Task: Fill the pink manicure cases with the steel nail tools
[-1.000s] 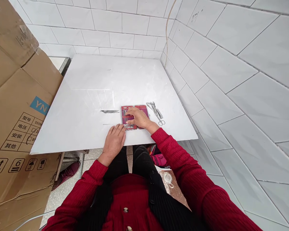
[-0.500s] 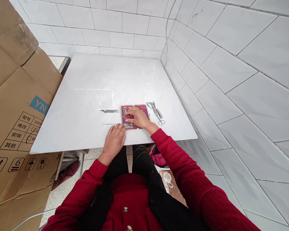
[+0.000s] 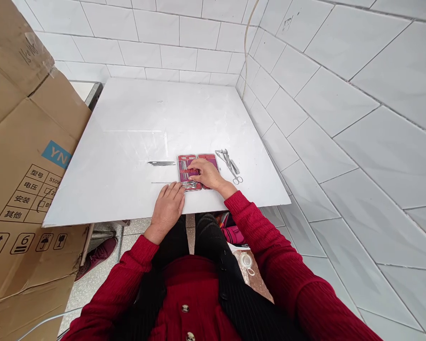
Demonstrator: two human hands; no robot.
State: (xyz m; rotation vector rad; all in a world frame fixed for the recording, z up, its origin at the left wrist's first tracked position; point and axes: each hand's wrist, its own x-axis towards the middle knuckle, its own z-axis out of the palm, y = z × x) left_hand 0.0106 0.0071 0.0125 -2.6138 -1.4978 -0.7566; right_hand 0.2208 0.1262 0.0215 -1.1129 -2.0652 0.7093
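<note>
Bends over a white table [image 3: 199,109] in a tiled corner, curving the right hand [image 3: 208,174] over an open red manicure case [image 3: 213,163] just below the middle of the frame. Holds thumb and forefinger slightly apart above slim metal tools [image 3: 183,165] strapped in the case's left half; cannot tell from this angle whether gripping any of them. Rests the left hand [image 3: 167,202] by the case's lower left corner, fingers straight and close together. Laid out to the left of the case: a small bunch of dark implements [image 3: 161,163] and, nearer the left hand, one thin rod [image 3: 159,183]. Laid out to its right: metal clippers [image 3: 235,166] and scissors [image 3: 234,174]. Standing at the frame's left edge: a cardboard box [image 3: 17,123] bearing "YN" on a blue patch [image 3: 57,154], above a grid reading 型号, 电压, 安装 and 其他, with "550" legible beside the top row. Printed below: upward arrows, a "6", an umbrella and a glass. Scrawled higher up, too unclear to read: a handwritten marking [image 3: 31,51]. Visible at lower left: a dark red shoe [image 3: 101,253].
</note>
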